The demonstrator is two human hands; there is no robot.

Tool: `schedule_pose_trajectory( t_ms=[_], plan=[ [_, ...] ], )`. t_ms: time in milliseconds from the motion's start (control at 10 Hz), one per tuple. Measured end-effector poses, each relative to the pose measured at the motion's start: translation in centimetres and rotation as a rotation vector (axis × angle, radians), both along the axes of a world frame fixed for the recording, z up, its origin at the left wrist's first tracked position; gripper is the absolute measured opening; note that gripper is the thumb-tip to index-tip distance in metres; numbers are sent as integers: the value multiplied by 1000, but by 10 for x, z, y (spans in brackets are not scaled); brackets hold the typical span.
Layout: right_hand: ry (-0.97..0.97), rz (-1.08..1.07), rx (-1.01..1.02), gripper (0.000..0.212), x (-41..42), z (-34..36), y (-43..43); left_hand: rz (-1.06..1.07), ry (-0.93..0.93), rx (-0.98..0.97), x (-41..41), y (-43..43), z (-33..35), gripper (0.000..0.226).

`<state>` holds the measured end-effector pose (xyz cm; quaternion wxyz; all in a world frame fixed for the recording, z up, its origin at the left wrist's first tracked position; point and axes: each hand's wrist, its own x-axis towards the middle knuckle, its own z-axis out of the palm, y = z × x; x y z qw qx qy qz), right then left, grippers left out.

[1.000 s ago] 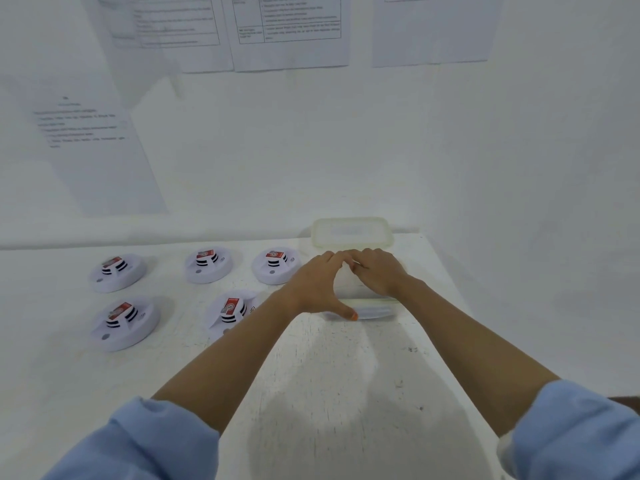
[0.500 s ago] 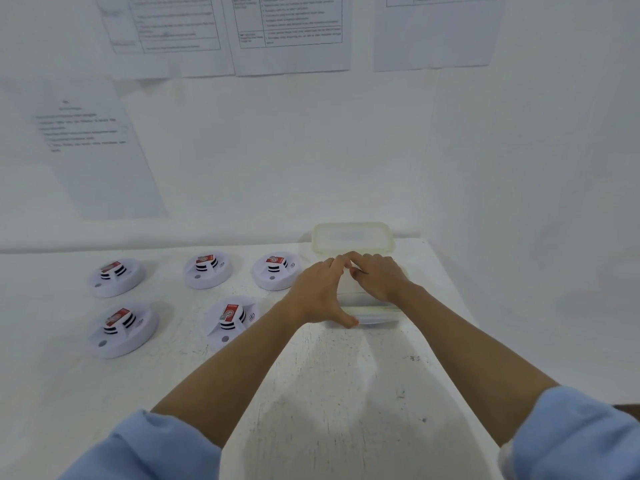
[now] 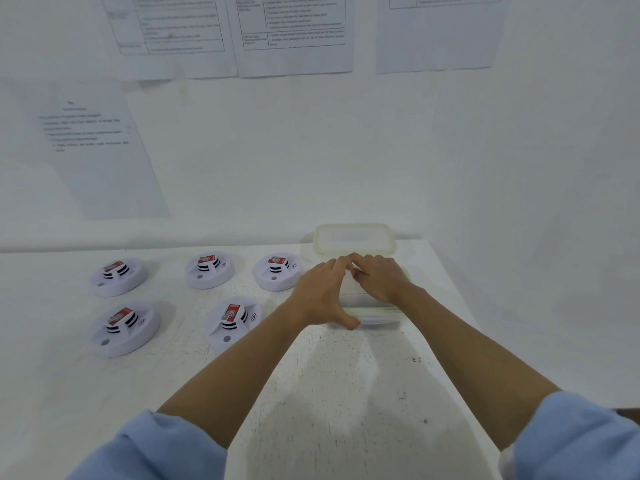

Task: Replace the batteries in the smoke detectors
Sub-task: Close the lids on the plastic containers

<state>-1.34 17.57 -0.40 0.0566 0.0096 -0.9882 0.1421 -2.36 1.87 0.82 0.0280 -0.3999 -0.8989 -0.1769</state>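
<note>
Several white round smoke detectors lie on the white table (image 3: pixel 346 393) in two rows, each with a red-labelled battery on top; the nearest detector (image 3: pixel 232 322) lies just left of my left wrist. A translucent plastic container (image 3: pixel 377 318) with its lid on sits at the table's right side. My left hand (image 3: pixel 320 294) lies across its left part with the thumb hooked at the lid's front edge. My right hand (image 3: pixel 379 278) rests on its top, fingers curled. The fingertips of both hands meet at the lid's far edge. What the container holds is hidden.
A second lidded plastic container (image 3: pixel 353 237) stands right behind the first, against the back wall. A side wall runs close along the table's right edge. Printed sheets (image 3: pixel 294 32) hang on the wall above.
Both hands stay on the near container with hardly any shift. The view has tilted slightly, so the table sits a little lower in the frame.
</note>
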Motion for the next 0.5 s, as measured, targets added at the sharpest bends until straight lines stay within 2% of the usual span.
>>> schedule_pose_trajectory(
  t_ms=[300, 400, 500],
  plan=[
    [-2, -7, 2, 34, 0, 0, -1, 9, 12, -8, -3, 1, -2, 85],
    [19, -20, -55, 30, 3, 1, -1, 17, -11, 13, -3, -1, -6, 84],
    [129, -56, -191, 24, 10, 3, -2, 20, -25, 31, 0, -3, -11, 77]
  ],
)
